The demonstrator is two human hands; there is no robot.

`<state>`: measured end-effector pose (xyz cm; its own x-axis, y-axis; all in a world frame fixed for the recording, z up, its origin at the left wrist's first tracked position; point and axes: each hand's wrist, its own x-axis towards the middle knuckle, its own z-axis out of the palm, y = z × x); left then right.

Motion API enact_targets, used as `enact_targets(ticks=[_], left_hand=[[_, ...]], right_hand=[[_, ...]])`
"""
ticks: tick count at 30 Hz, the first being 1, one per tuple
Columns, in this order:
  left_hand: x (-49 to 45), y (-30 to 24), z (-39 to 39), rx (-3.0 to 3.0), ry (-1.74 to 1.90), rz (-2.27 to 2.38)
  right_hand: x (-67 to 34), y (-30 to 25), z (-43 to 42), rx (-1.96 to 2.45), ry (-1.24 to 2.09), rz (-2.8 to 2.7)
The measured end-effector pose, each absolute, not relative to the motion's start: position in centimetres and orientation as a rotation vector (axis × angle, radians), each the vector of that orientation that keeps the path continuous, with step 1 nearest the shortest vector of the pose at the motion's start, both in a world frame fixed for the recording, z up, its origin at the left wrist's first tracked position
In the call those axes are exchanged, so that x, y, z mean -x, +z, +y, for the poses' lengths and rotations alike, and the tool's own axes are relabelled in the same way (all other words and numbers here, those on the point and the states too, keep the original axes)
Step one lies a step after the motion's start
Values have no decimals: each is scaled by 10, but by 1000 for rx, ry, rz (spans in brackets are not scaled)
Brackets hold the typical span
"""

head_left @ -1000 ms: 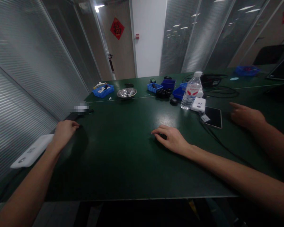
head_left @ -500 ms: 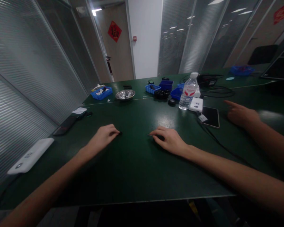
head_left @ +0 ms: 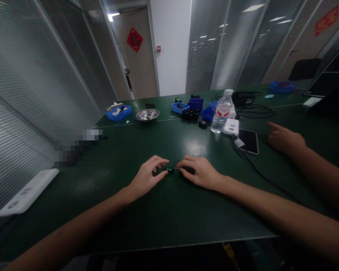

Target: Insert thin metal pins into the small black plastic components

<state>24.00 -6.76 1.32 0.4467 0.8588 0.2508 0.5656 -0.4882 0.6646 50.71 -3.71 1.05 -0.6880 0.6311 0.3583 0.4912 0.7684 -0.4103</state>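
My left hand (head_left: 147,178) and my right hand (head_left: 199,172) meet at the middle of the dark green table (head_left: 164,210). Between their fingertips sits a small dark part (head_left: 168,170) with a greenish spot. My left fingers curl in a pinch around its left end. My right fingers are bent down onto the table and touch its right end; a dark piece shows under them. Both forearms rest on the table.
Another person's hand (head_left: 284,138) rests at the right, near a phone (head_left: 248,140) and a cable. A water bottle (head_left: 222,111), a white box, blue bins (head_left: 118,112) and a metal bowl (head_left: 147,114) stand farther back. A white device (head_left: 26,191) lies at the left edge.
My left hand has come from the table's left edge to the middle, up to my right hand. My right hand has hardly moved. The camera has tipped slightly.
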Motion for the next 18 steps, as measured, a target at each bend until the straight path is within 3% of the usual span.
enact_targets(ticks=[18], left_hand=[[-242,15,-66,-2221,676,1187]], right_hand=[[-504,19,-42,850,391,-2541]])
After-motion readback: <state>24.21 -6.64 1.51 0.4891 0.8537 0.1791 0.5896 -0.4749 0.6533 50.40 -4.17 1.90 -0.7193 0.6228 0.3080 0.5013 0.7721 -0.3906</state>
